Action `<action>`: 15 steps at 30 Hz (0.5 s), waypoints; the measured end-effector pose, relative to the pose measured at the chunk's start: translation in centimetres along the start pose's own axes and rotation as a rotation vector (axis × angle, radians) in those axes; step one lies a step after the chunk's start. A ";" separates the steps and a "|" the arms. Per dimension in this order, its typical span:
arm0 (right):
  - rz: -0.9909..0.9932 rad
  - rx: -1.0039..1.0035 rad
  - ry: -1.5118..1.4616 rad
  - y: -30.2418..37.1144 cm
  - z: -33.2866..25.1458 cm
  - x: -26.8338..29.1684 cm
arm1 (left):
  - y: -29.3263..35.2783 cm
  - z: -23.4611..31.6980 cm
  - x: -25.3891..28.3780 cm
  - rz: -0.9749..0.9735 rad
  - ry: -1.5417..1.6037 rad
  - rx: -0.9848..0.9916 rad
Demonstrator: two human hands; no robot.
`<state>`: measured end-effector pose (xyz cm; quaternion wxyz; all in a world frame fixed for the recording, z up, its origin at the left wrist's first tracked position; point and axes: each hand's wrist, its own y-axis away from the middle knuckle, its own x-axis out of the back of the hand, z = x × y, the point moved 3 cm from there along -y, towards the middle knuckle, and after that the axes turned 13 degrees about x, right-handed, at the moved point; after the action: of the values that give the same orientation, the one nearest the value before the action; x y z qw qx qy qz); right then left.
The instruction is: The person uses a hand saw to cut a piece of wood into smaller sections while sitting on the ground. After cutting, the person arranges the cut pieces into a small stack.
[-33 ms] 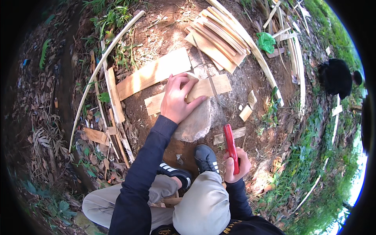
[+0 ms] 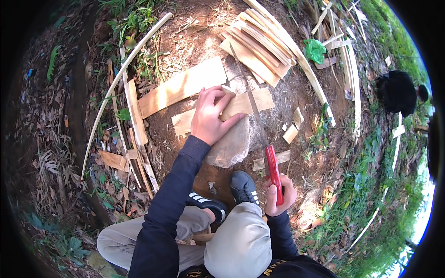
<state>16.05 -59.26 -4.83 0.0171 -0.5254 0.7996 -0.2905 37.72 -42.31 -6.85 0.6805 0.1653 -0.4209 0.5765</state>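
My left hand (image 2: 212,115) presses a narrow wooden board (image 2: 237,104) onto a pale grey stone (image 2: 229,149), its fingers bent over the far edge and the thumb on the near side. In my right hand (image 2: 283,197) is the red handle of a hand saw (image 2: 273,169). The saw's thin, tapering blade crosses the board to the right of my left hand, pointing away from me. My right fingers are wrapped round the handle and partly hidden by it.
Beyond the stone lies a wider board (image 2: 185,85), with a stack of thin boards (image 2: 259,44) at the far right. Small offcuts (image 2: 291,133) lie right of the stone. Long strips (image 2: 125,65) flank both sides. A green plastic bag (image 2: 315,51) and a black object (image 2: 397,92) are farther right.
The saw handle has tilted and shifted very slightly, and more of the blade shows beside it. My left hand keeps its place on the board.
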 end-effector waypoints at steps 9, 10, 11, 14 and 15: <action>0.003 -0.285 -0.213 -0.5 -0.1 -0.3 | 0.2 0.0 0.3 0.026 -0.053 0.028; -0.013 -0.285 -0.170 -0.5 0.2 -0.4 | -0.2 -0.2 0.2 0.019 -0.038 0.043; -0.028 -0.284 -0.127 -0.3 0.4 -0.4 | -0.3 -0.1 0.2 0.012 -0.023 0.058; -0.064 -0.174 -0.003 2.3 -0.8 0.7 | 0.2 0.2 0.1 0.043 -0.037 0.031; -0.050 -0.159 -0.022 3.1 -0.1 0.7 | 0.2 0.3 0.1 0.042 -0.033 0.036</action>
<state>13.09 -58.94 -6.06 -0.0231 -0.5483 0.8064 -0.2204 37.44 -42.44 -6.67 0.6582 0.1780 -0.4251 0.5952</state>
